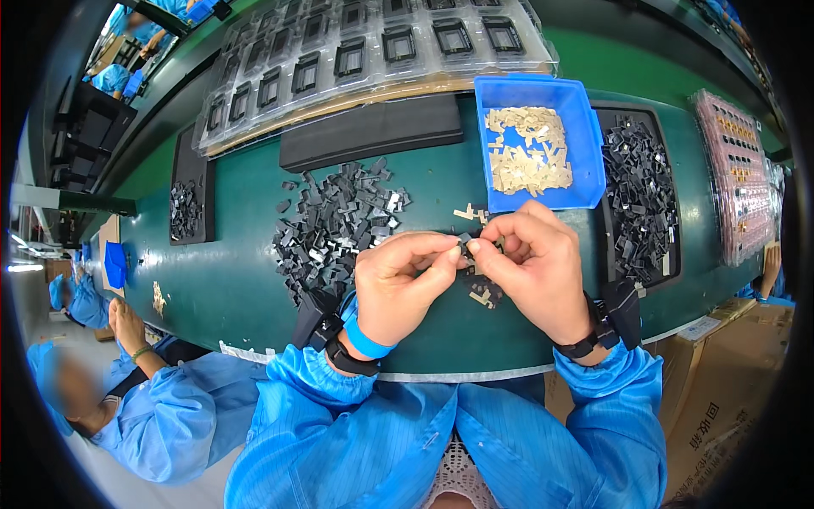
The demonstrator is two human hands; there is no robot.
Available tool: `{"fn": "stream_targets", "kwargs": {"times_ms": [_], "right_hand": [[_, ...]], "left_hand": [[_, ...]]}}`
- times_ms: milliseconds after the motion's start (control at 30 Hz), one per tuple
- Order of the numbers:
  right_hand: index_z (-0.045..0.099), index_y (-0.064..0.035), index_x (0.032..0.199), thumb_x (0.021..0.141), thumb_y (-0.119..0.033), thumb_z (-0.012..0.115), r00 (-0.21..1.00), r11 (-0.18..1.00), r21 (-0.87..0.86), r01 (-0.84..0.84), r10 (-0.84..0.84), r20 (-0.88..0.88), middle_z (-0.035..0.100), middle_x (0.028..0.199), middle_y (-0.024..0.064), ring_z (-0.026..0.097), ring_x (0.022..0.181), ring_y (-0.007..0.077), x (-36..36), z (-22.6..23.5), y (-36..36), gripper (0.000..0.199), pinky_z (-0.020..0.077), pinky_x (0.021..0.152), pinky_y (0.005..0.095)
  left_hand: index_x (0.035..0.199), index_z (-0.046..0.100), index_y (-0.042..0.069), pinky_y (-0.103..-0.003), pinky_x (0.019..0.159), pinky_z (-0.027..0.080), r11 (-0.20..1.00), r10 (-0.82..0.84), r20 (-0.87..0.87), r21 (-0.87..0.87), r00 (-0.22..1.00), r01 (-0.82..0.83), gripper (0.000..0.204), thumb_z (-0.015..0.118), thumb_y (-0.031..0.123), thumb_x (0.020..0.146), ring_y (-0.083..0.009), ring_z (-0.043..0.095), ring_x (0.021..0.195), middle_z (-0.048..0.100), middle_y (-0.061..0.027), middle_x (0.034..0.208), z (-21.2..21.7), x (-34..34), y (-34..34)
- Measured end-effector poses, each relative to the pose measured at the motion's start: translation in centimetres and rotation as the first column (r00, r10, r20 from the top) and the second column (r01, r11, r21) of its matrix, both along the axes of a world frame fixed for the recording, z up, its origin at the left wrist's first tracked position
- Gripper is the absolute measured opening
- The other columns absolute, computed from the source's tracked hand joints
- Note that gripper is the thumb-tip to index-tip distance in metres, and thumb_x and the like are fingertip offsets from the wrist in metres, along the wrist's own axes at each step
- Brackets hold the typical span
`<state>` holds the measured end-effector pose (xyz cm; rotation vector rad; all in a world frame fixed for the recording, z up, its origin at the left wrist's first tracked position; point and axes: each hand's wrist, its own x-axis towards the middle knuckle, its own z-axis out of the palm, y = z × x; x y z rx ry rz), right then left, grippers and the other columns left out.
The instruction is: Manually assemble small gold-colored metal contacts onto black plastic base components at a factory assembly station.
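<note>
My left hand (397, 284) and my right hand (536, 267) meet over the green table, thumbs and forefingers pinched on one small black part (465, 243) between them. The fingertips cover most of that part, so its exact kind is hidden. Just beneath and beyond the fingers lie a few cream-coloured strips (469, 213) and small dark pieces (485, 295). Left of my left hand spreads a loose heap of small black and grey parts (339, 222). Beyond my right hand stands a blue bin (583, 127) holding many cream-coloured strips (527, 148).
A black tray (674, 212) of small black parts lies to the right, a smaller black tray (208, 182) at the left. Behind are a black foam block (373, 131) and clear trays of black frames (398, 44). A co-worker (170, 416) sits at left; cardboard boxes (721, 382) stand right.
</note>
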<state>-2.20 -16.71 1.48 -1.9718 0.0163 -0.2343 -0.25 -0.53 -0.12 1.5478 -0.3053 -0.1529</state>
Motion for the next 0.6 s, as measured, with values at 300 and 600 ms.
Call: {"fn": "stream_targets", "kwargs": {"times_ms": [300, 600], "right_hand": [[0.062, -0.0004, 0.078, 0.069, -0.01, 0.07, 0.999, 1.0, -0.013, -0.018, 0.018, 0.039, 0.049, 0.064, 0.0048, 0.048, 0.048, 0.0109, 0.0, -0.19, -0.17, 0.015, 0.0386, 0.043, 0.0248], [0.062, 0.0, 0.079, 0.069, -0.009, 0.069, 0.998, 0.998, -0.032, -0.055, 0.056, 0.03, 0.05, 0.066, 0.0053, 0.05, 0.049, 0.0112, 0.06, -0.15, -0.4, 0.015, 0.0407, 0.044, 0.0248]], "left_hand": [[0.086, 0.064, -0.004, -0.024, 0.064, 0.052, 0.998, 0.051, 0.04, 0.018, 0.998, -0.052, 0.01, 0.064, -0.003, 0.076, -0.0142, 0.064, 0.072, 0.064, -0.0107, 0.081, 0.01, 0.0, -0.2], [0.087, 0.064, -0.004, -0.024, 0.065, 0.052, 1.0, -0.013, 0.003, 0.025, 1.0, 0.013, 0.01, 0.063, -0.003, 0.077, -0.0137, 0.064, 0.073, 0.064, -0.0099, 0.08, -0.11, 0.25, -0.02]]}}
